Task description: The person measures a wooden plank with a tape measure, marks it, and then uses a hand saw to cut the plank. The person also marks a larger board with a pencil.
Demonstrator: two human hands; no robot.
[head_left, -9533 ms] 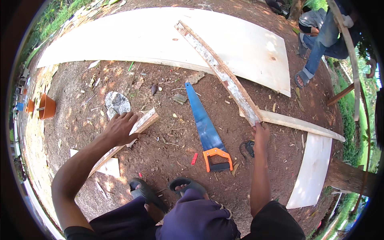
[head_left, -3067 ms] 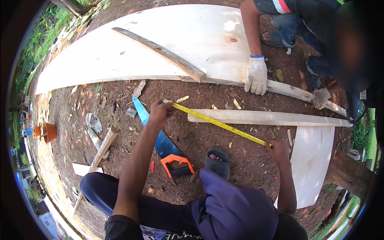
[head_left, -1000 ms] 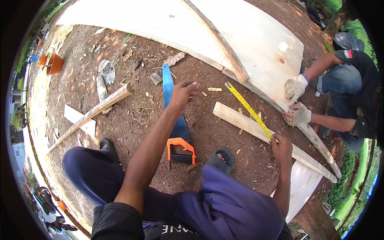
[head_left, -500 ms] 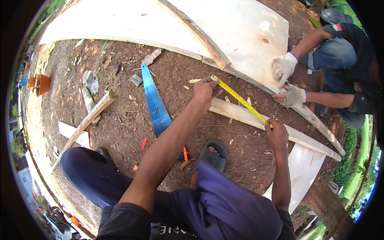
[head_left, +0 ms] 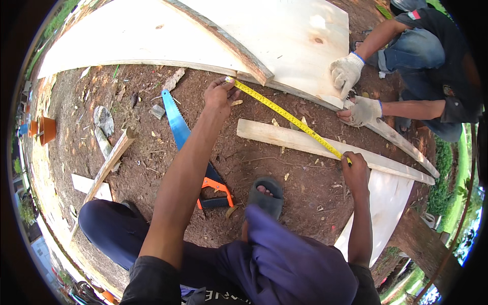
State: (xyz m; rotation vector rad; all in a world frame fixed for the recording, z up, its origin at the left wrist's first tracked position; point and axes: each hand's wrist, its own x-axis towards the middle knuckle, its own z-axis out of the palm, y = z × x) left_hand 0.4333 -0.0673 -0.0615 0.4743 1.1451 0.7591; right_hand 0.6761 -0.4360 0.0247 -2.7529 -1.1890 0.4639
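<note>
My left hand (head_left: 220,94) pinches the end of a yellow tape measure (head_left: 284,115), and my right hand (head_left: 356,169) grips it at the lower right, the blade stretched diagonally between them. Beneath the tape lies a pale board (head_left: 310,143). A handsaw with a blue blade (head_left: 175,117) and orange-black handle rests on the dirt, partly hidden by my left forearm. A co-worker's gloved hands (head_left: 346,74) rest on a long timber (head_left: 398,140) beside the large plywood sheet (head_left: 292,40).
A loose plank (head_left: 223,38) lies across the plywood. At left are a short timber (head_left: 114,157), a white offcut (head_left: 84,184), a stone (head_left: 103,118) and orange pots (head_left: 47,130). A white panel (head_left: 386,203) and a tree trunk (head_left: 424,239) are at lower right.
My left hand, apart from the tape's end one second ago, took hold of it and has since moved up and left, lengthening the stretched tape.
</note>
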